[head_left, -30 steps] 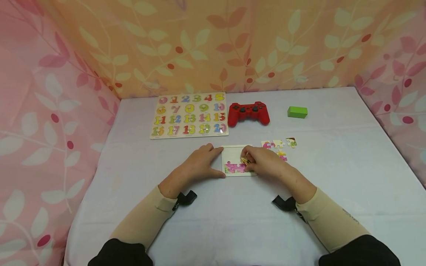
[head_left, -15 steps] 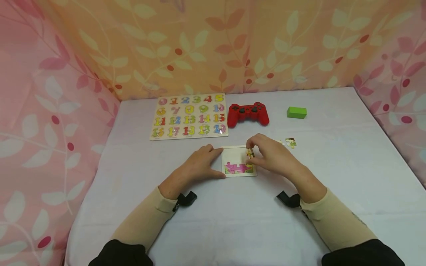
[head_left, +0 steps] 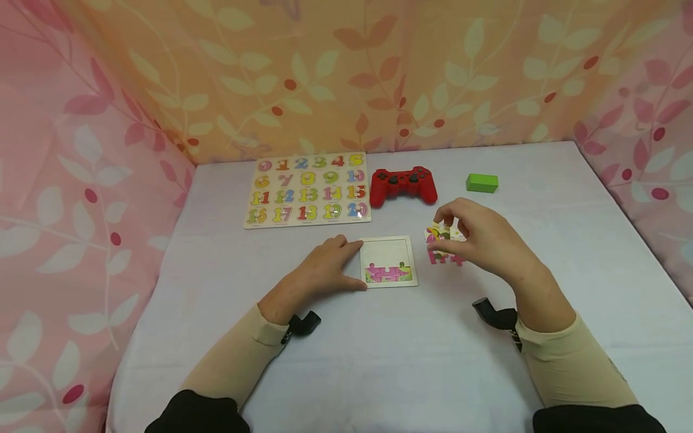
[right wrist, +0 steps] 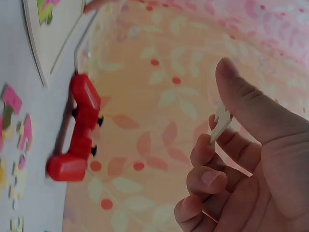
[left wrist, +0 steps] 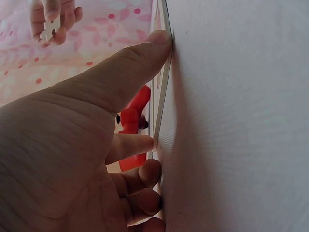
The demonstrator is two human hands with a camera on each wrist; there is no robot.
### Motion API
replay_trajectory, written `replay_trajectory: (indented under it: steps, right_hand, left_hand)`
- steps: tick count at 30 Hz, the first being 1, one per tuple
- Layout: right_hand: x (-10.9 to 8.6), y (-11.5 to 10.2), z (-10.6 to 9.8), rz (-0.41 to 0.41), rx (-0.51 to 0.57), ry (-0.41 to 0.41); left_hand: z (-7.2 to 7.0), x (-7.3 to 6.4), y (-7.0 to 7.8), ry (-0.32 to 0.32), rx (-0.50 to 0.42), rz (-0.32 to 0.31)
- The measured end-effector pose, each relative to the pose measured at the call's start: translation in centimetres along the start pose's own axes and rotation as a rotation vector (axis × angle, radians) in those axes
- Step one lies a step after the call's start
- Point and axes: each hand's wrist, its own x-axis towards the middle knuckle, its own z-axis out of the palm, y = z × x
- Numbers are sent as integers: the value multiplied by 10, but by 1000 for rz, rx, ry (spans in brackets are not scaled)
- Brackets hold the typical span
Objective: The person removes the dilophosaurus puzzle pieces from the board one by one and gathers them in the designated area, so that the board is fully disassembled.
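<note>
A small wooden puzzle tray [head_left: 385, 248] lies on the table, with pink and green pieces [head_left: 388, 274] fitted along its near edge. My left hand [head_left: 325, 267] rests against the tray's left side, thumb at the near corner and index finger at the far one. In the left wrist view the thumb [left wrist: 120, 72] lies straight along the tray's edge. Right of the tray, my right hand [head_left: 482, 240] pinches a puzzle piece [right wrist: 222, 124] between thumb and fingers, raised above the table. Several loose puzzle pieces [head_left: 457, 261] lie beneath it, partly hidden by the hand.
Behind the tray are a number puzzle board [head_left: 308, 189] and a red game controller [head_left: 403, 186] beside it. A green block [head_left: 482, 183] stands farther right. Patterned cloth [head_left: 346, 72] walls the back and both sides of the white table [head_left: 352, 361].
My right hand has moved right and up from over the tray to above the loose pieces, still pinching a puzzle piece. The left hand has stayed at the tray.
</note>
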Motion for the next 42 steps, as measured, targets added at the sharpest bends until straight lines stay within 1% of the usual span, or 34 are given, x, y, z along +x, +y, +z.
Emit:
replay_trajectory:
  steps: [4, 7, 18, 20, 22, 27, 30, 38, 42]
  right_hand:
    - [-6, 11, -8, 14, 12, 28]
    - [-10, 21, -13, 31, 25, 18]
    - [-15, 61, -29, 89, 21, -86]
    - [-16, 68, -30, 116, 30, -114]
    - [-15, 75, -31, 150, 31, -161]
    - [-12, 92, -26, 248, 16, -293]
    - [-10, 98, -20, 283, 2, -346]
    - [-3, 105, -1, 352, 22, -426]
    - [-2, 106, 6, 358, 8, -457]
  left_hand:
    - [0, 1, 0, -2, -2, 6]
    - [0, 1, -1, -1, 2, 14]
    - [0, 1, 0, 6, 13, 13]
    - [0, 1, 0, 6, 10, 9]
    - [-1, 1, 0, 4, 6, 3]
    - [-1, 0, 1, -3, -2, -4]
    - [-1, -1, 1, -3, -6, -1]
    - [-1, -1, 1, -1, -15, -4]
    - [0, -1, 0, -2, -16, -5]
